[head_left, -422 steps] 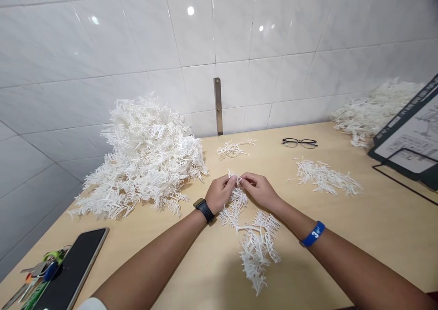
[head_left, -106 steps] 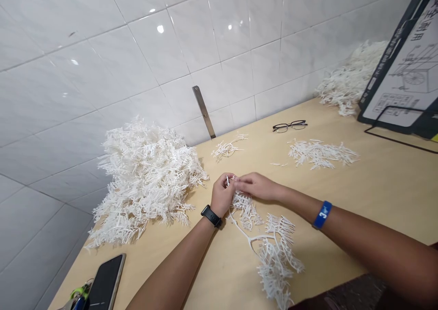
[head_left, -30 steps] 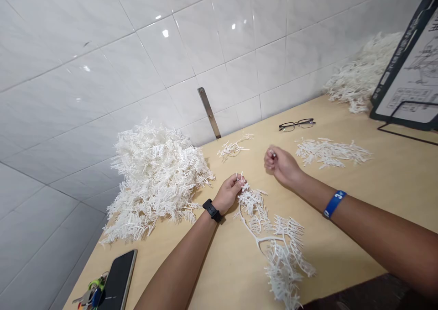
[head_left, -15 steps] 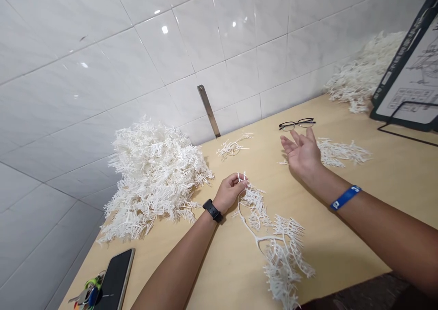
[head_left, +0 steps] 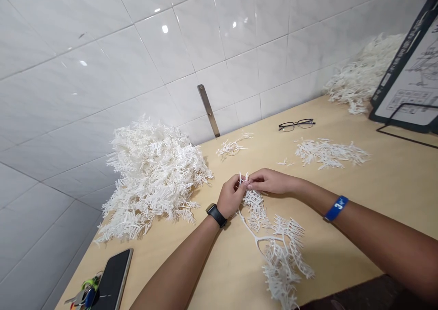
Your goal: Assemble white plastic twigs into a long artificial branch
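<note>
A white plastic branched sprue lies on the wooden table in front of me. My left hand, with a black watch on the wrist, pinches the sprue's top end. My right hand, with a blue wristband, pinches the same tip from the right, and the fingertips of both hands meet there. To the right lies a small heap of broken-off white pieces, with one stray piece nearer my hands.
A big pile of white sprues sits at the left against the tiled wall. Another pile is at the far right by a black stand with a printed sheet. Glasses, a bare sprue, a phone and keys lie on the table.
My right hand carried a small piece to the right, opened over the heap of pieces and let it go. It has come back to the sprue's tip and closed on it.
</note>
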Demonstrator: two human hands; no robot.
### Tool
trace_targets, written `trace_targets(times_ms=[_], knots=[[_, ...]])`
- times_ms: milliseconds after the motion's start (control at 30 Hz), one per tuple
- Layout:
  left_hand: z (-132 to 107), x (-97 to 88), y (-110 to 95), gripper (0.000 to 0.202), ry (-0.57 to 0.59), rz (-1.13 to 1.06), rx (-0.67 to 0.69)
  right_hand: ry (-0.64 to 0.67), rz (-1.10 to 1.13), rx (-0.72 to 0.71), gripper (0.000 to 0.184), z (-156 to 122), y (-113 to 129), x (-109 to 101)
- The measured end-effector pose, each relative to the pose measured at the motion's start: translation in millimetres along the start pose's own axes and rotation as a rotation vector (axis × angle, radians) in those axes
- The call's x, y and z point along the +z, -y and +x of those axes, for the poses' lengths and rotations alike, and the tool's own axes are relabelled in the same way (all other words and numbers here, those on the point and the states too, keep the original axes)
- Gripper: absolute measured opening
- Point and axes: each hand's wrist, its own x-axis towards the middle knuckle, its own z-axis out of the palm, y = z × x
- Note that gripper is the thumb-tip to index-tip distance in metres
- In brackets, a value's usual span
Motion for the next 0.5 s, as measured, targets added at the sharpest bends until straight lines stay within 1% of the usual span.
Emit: trace_targets(times_ms=[100,200,267,367,500], knots=[[1,-1.6,0,0.032,0.055,0.001,0.014,0.033,0.037,-0.014,0.040,0,1,-1],[2,-4.9,-3,0.038,0.118,-0.061,0.007,0.074,0.156,-0.015,0.040,0,1,0],[2,-7.5,-5,0.041,0.157,-0.151,-0.025,0.083,0.233,-0.019,0.041,1,1,2],[3,-10.6,-5,0.043,0.213,-0.348,-0.089,0.075,0.329,-0.029,0.041,3,-1,4],[3,-12.4,-4,0.041,0.237,-0.584,-0.174,0.028,0.447,-0.035,0.039,5,-2,9]])
